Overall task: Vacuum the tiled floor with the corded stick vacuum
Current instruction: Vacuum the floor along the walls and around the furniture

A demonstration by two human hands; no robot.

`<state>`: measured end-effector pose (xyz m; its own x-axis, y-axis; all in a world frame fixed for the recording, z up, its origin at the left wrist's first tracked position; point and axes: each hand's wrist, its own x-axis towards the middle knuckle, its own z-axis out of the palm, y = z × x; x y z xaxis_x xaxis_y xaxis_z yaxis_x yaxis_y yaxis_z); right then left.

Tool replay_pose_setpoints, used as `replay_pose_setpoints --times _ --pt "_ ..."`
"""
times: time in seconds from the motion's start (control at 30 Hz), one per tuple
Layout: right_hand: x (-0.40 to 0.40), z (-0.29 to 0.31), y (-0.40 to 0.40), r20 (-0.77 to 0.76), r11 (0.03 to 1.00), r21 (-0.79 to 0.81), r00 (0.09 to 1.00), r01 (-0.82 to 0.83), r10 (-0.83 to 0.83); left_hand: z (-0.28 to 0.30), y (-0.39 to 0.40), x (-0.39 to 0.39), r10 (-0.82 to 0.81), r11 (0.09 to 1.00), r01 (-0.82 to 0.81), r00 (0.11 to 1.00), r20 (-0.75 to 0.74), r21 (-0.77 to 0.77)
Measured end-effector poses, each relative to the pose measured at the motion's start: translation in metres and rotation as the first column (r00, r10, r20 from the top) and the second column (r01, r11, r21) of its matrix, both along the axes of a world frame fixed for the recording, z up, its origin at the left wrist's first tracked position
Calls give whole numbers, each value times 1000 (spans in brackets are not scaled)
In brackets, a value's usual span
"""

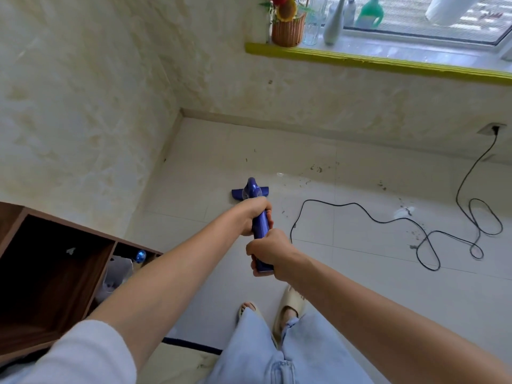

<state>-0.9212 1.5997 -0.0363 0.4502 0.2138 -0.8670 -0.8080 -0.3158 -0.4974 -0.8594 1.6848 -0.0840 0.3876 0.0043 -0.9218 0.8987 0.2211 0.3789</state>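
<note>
Vacuuming ground, the tiled floor (360, 286), filled the lower and right parts of the view and met two mottled cream walls (83, 92) at a far corner. A brown wooden shelf unit (41, 273) stood against the left wall at the floor's near left edge; a blue ball (140, 256) showed in its narrower compartment. A yellow-edged windowsill (388, 62) ran along the far wall, carrying a woven basket of flowers (288, 29), a clear glass vase (313, 23), a pale slim bottle (333, 26) and a green jug (370, 13).

The black cord (388, 221) ran from a wall socket (491, 130) low on the far wall, lay in loose loops on the right side of the floor, and curved back toward the vacuum. Dark crumbs of debris (318, 169) were scattered across the tiles to the right of the vacuum head, near the far wall, and a white scrap (404, 212) lay among the cord's bends.

The blue stick vacuum (250, 191) stood mid-floor, its head flat on the tiles a little out from the corner. The left hand (255, 214) gripped the handle with fingers curled round it; the right hand (267, 252) gripped the handle's end just behind, nearly touching the left. Two feet in beige slippers (288, 306) stood on the floor's near edge below pale jeans (277, 353).
</note>
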Motion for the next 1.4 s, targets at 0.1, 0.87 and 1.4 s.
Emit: replay_pose_setpoints --times 0.1,0.87,1.4 --pt "9 11 -5 -22 998 59 1000 14 -13 10 0 6 14 999 -15 1000 -22 -31" --pt "128 -25 40 40 1000 26 999 -11 10 -6 35 135 -39 996 45 995 -88 72" --pt "246 -53 184 90 981 -181 994 71 -56 -49 165 266 -175 985 175 984 -16 -3"
